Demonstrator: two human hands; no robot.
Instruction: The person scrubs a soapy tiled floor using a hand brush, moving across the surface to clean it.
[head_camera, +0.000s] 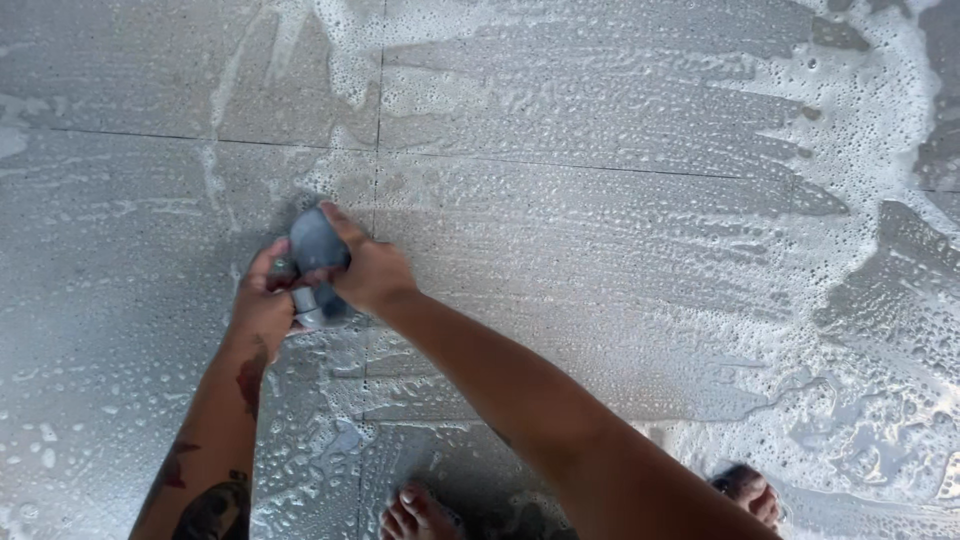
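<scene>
Down on the wet grey tiled floor (600, 280), left of the middle of the view, both hands meet on one small blue-grey scrubbing tool (317, 262); its exact kind is hard to make out, since the fingers cover most of it; a paler, whitish part shows at its near end, between the two hands. The left hand (262, 305) wraps the tool from the left, fingers curled shut around its near end; the right hand (370, 272) lies over it from the right, fingers closed on its rounded far part, thumb side turned toward the other hand; the two hands touch or nearly touch over the tool. The tool sits right beside a grout line (374, 150) that runs from far to near, close to where it crosses another line running left to right.

White soap foam (880, 130) spreads over the tiles; it lies thickest at the far right and the near right, with streaked, bubbly bands across the middle; the far left tile is barer, with only thin smears. The left forearm (215, 440) rises from the near left edge and bears dark markings; the right forearm (560, 420) comes in from the near middle, crossing diagonally toward the hands. Two bare feet stand at the near edge: the left foot (415, 515) just right of the grout line, the right foot (750, 490) well apart, farther right, with foam around it.
</scene>
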